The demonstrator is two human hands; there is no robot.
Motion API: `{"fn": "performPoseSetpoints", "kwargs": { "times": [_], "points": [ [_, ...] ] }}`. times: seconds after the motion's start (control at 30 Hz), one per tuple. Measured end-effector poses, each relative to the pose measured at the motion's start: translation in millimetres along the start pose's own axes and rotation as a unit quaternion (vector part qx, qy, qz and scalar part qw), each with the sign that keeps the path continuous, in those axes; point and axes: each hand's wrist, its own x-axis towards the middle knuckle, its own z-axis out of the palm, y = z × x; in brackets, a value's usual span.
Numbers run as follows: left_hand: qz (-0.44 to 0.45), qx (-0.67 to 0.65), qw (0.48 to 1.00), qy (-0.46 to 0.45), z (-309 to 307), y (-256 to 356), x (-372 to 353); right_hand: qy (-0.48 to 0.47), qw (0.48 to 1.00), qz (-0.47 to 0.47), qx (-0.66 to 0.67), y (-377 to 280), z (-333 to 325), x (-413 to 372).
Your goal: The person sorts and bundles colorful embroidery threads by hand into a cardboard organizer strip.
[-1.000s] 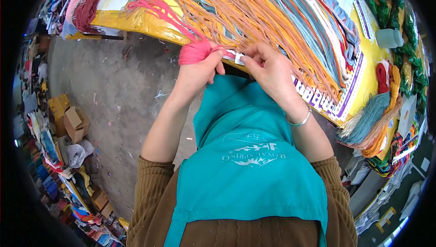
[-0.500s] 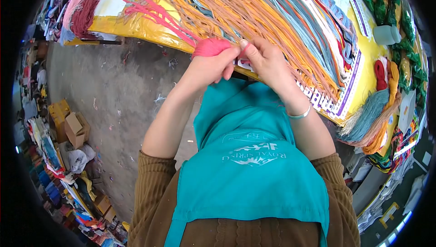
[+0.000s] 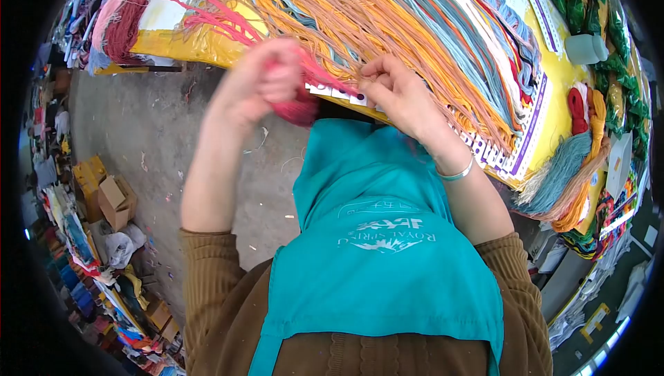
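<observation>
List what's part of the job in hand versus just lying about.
In use: left hand gripping pink thread bundle; right hand at thread card; orange threads on it.
Lying about: dark red skein, green skeins, grey container, cardboard boxes on floor.

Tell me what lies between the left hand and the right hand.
Head view: a bunch of pink thread, gripped by the blurred left hand, and a white card strip with dark marks that reaches the right hand.
</observation>
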Motion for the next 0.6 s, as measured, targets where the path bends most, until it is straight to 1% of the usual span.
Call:
{"fn": "performPoseSetpoints", "kwargs": {
  "times": [0.03, 0.07, 0.1, 0.13, 0.17, 0.2, 0.27, 0.3, 0.33, 0.4, 0.43, 0.47, 0.5, 0.53, 0.6],
  "points": [
    [0.040, -0.007, 0.998, -0.041, -19.8, 22.4, -9.1, 0.000, 1.000, -0.002, -0.028, 1.6, 0.3, 0.0],
    [0.077, -0.027, 0.996, -0.046, -33.5, 45.5, -19.5, 0.000, 0.999, -0.003, -0.035, 3.8, 0.7, 0.6],
    [0.124, -0.017, 0.992, 0.020, -42.2, 71.7, -28.9, -0.001, 0.999, -0.005, -0.042, 6.1, 0.5, 1.8],
    [0.152, -0.062, 0.986, 0.033, -50.1, 94.3, -33.2, -0.001, 0.999, -0.009, -0.050, 6.9, 0.4, 2.8],
    [0.144, -0.125, 0.981, -0.045, -72.7, 119.5, -34.0, -0.004, 0.999, -0.006, -0.048, 5.5, 0.3, 3.4],
    [0.206, -0.113, 0.971, -0.048, -84.5, 133.6, -34.6, -0.007, 0.999, -0.003, -0.046, 4.0, -0.3, 3.0],
    [0.323, -0.119, 0.938, 0.048, -96.2, 155.0, -31.6, -0.003, 0.999, -0.005, -0.042, 3.1, -1.3, 1.4],
    [0.378, -0.122, 0.913, 0.095, -104.0, 166.6, -30.5, 0.002, 0.999, -0.011, -0.039, 3.2, -0.1, 0.9],
    [0.405, -0.112, 0.902, 0.098, -99.8, 163.8, -31.6, 0.006, 0.999, -0.017, -0.037, 3.4, 0.3, 0.5],
    [0.431, 0.000, 0.867, 0.252, -95.9, 144.1, -22.7, 0.014, 0.999, -0.021, -0.036, 4.7, 0.9, -0.3],
    [0.439, 0.057, 0.835, 0.326, -72.4, 123.4, -20.6, 0.017, 0.999, -0.025, -0.035, 5.0, 2.1, 0.2],
    [0.403, 0.100, 0.859, 0.301, -55.5, 104.8, -23.0, 0.020, 0.999, -0.025, -0.037, 5.5, 3.1, 0.1],
    [0.385, 0.116, 0.886, 0.233, -48.1, 84.6, -24.7, 0.021, 0.999, -0.026, -0.038, 6.2, 3.5, -0.1],
    [0.365, 0.105, 0.905, 0.192, -26.7, 60.2, -29.8, 0.023, 0.999, -0.027, -0.040, 6.2, 3.9, 0.0],
    [0.316, 0.029, 0.943, 0.094, -2.8, 23.9, -40.9, 0.014, 0.997, -0.034, -0.071, 4.0, 4.3, -1.5]
  ]
}}
